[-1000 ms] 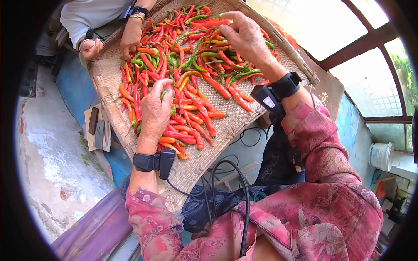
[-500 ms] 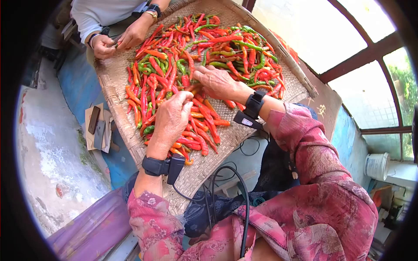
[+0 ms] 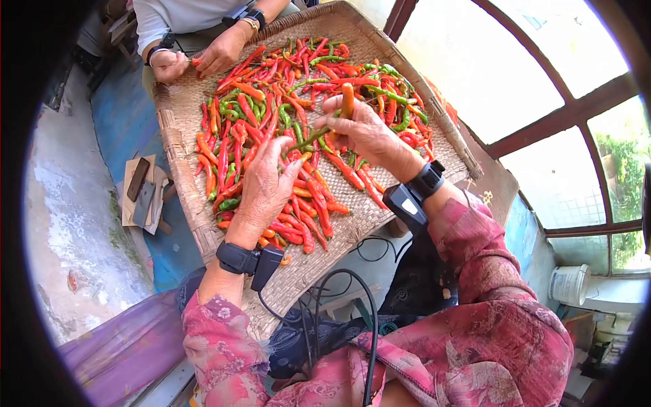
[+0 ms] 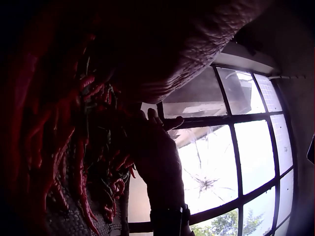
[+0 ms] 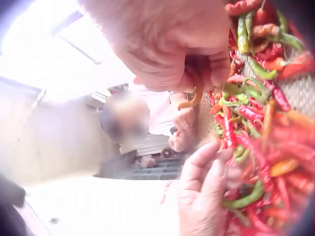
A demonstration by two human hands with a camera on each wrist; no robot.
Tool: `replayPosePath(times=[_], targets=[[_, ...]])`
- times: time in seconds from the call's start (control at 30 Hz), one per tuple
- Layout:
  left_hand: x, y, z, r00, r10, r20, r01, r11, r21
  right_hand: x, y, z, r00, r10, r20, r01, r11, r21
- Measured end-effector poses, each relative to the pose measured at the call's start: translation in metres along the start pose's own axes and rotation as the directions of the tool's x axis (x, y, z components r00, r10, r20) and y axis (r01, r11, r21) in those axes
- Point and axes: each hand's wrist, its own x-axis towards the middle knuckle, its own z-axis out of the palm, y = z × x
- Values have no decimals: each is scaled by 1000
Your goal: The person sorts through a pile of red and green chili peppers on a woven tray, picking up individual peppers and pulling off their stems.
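An orange chili pepper [image 3: 348, 100] stands upright in my right hand [image 3: 373, 139], pinched between thumb and fingers. In the right wrist view the curved yellow-orange end of this chili pepper [image 5: 196, 93] sticks out below the fingers. A thin green length [image 3: 313, 138] spans the gap between the hands in the head view. My left hand [image 3: 263, 184] hovers over the near chilies, its thumb and fingers apart and loosely bent. Red, orange and green chilies [image 3: 305, 224] lie spread below on a woven tray [image 3: 291, 278]. The left wrist view is dark.
Across the tray, another person's hands [image 3: 203, 60] hold a small red piece at the rim. Black cables [image 3: 373, 319] loop over my lap. Windows [image 3: 515, 68] stand to the right, with a white bucket [image 3: 568, 285] below. Boards [image 3: 144, 193] lie at the left.
My right hand came back from the far pile to my left hand, then lifted an orange chili and drew slightly away. The left fingers have spread. The other person's hands came together.
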Motion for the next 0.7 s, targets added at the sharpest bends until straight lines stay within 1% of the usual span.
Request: replayPosePath(times=[0.03,0.07,0.1,0.13,0.17,0.2,0.23,0.27,0.3,0.33,0.37,0.4,0.47,0.53,0.57,0.6,0.63,0.67,0.7], targets=[[1,4,2,1000,7,-26,-8,999,-45,-6,-2,1,994,67,81,-80,982,171],[1,6,4,999,11,-52,-15,996,-89,-12,-1,3,978,118,172,-170,928,331],[4,4,5,986,150,-69,-150,989,15,-18,1,8,964,113,241,-211,877,431],[3,4,5,986,151,-67,-151,988,13,-24,2,14,953,136,273,-251,856,452],[0,7,5,998,32,62,-26,995,-98,-27,4,16,938,149,311,-282,853,439],[-2,10,4,977,-74,200,113,975,-190,-28,4,18,922,163,351,-312,850,424],[-4,12,5,984,-53,173,76,989,-129,-30,4,20,940,153,304,-265,889,373],[-4,12,5,983,-50,176,73,989,-128,-30,1,18,942,151,300,-262,889,375],[-3,10,4,974,-87,210,107,991,-82,-29,-7,16,954,198,223,-243,951,193],[-3,9,4,962,-127,241,139,990,-34,-27,-11,13,963,230,139,-232,973,1],[-3,7,6,970,-97,225,105,994,-25,-25,-13,9,977,198,85,-194,980,-45],[-2,8,6,970,-92,225,101,995,-26,-18,-9,10,989,146,7,-146,989,-11],[-2,11,5,978,-66,198,62,998,22,-13,-7,2,992,125,20,-116,961,-251],[-4,7,7,979,-52,198,50,999,13,-19,-23,6,985,135,107,-104,962,-251],[-5,4,9,982,-55,181,52,998,20,-17,-14,6,980,176,90,-144,948,-284],[-6,4,9,984,-60,165,56,998,25,-16,-11,7,979,160,124,-133,971,-201],[-6,4,8,975,-104,196,99,995,34,-15,-8,7,991,82,103,-39,930,-365],[-6,4,9,976,-91,196,87,996,29,-14,-6,5,995,3,97,48,853,-519],[-7,5,9,985,-60,164,62,998,-4,-12,-8,4,974,-200,108,220,715,-664]])
